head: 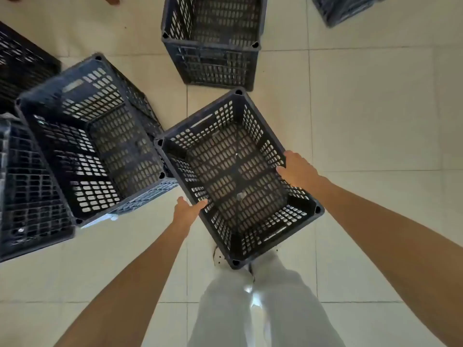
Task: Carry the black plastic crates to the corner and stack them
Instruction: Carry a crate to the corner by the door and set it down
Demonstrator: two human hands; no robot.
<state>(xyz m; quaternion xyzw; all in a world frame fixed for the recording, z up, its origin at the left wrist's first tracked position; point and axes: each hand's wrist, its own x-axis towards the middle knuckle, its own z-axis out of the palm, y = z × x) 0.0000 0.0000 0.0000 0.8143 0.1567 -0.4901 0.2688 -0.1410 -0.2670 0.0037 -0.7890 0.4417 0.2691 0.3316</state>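
a person looks straight down at a pale tiled floor (363,116) with black plastic crates scattered on it. both bare arms reach forward to one open crate (238,176) in the middle of the view, which is turned at an angle so one corner points back toward the person's feet. the left hand (186,211) is on the crate's left long rim, fingers curled over the edge and into the inside. the right hand (297,170) is closed over the opposite long rim on the right, fingers wrapped over the top edge. the two hands are well apart, one on each side, both clamped on this crate. whether the crate is resting on the floor or lifted just off it cannot be told from above. its near corner overlaps a white shoe (219,256) and light trousers (263,309) below it.

just to the left, a second crate (92,139) sits tilted and a little blurred, its near right corner almost touching the held crate's far left corner. it appears to rest on top of another dark crate (32,196) at the left edge, though the stacking is hard to read. a further crate (25,63) shows at the far left edge. straight ahead, farther away, an upright crate (213,41) stands alone on the tiles, apart from the held one. part of one more crate (345,8) shows at the far right corner.
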